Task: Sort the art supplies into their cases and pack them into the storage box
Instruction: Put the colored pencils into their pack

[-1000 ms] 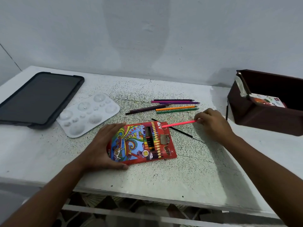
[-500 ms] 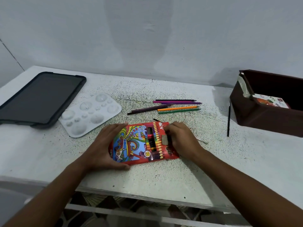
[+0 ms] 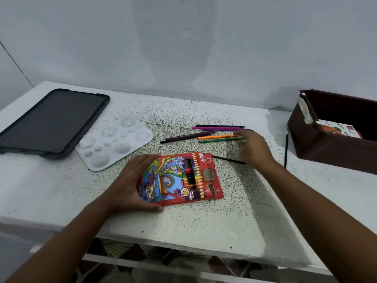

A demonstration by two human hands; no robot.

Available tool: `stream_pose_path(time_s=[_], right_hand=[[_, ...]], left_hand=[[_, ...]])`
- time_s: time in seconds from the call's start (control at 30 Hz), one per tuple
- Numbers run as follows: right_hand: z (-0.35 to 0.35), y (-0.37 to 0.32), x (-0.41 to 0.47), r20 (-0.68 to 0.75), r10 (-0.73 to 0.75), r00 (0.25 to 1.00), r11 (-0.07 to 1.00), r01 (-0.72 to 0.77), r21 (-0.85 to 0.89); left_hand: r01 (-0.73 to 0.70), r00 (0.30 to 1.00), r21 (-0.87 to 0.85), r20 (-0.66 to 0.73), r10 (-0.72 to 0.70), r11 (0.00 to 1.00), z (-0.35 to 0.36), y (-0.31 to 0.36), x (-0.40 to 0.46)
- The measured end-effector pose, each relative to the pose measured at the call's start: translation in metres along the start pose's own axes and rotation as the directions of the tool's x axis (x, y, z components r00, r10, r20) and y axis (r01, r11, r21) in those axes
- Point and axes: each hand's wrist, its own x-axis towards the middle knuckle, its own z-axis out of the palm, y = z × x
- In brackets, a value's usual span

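A red colour-pencil case (image 3: 179, 178) lies flat near the table's front edge. My left hand (image 3: 130, 184) grips its left side, fingers over the far edge and thumb under the near edge. Behind the case lie loose pencils: green (image 3: 218, 140), orange (image 3: 214, 137), magenta (image 3: 212, 129) and dark purple (image 3: 183, 137). My right hand (image 3: 255, 148) is blurred, its fingertips at the right ends of the green and orange pencils; whether it pinches one is unclear. A thin black brush (image 3: 228, 159) lies under that hand. The brown storage box (image 3: 326, 148) stands at the right.
A white paint palette (image 3: 114, 141) and a black tablet (image 3: 51, 121) lie at the left. A second black brush (image 3: 286, 148) lies beside the box. A printed carton (image 3: 338, 128) sits inside the box. The wall rises behind the table.
My right hand brought a pink pencil to the case, left it there, then moved back and right to the loose pencils. My left hand stayed on the case.
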Motion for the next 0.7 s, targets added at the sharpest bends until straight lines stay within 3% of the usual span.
stream_pose_path(time_s=[0.1,0.27,0.53,0.7], right_hand=[[0.002,0.02,0.009,0.101,-0.054,0.993,0.968,0.077,-0.241],[0.007,0.026,0.005,0.047,-0.047,0.998,0.948,0.06,-0.312],[-0.004,0.04,-0.001,-0.006,-0.036,0.999,0.967,0.033,-0.254],[-0.013,0.053,-0.011,-0.056,-0.164,0.985,0.964,0.148,-0.219]], left_hand=[[0.0,1.0,-0.002,-0.002,0.0,1.0,0.0,-0.001,0.0],[0.01,1.0,-0.005,-0.003,-0.01,1.0,0.0,0.0,0.0],[0.03,1.0,-0.01,0.003,-0.03,0.999,0.001,-0.002,-0.001],[0.037,0.999,-0.011,0.006,-0.037,0.999,0.002,-0.002,0.0]])
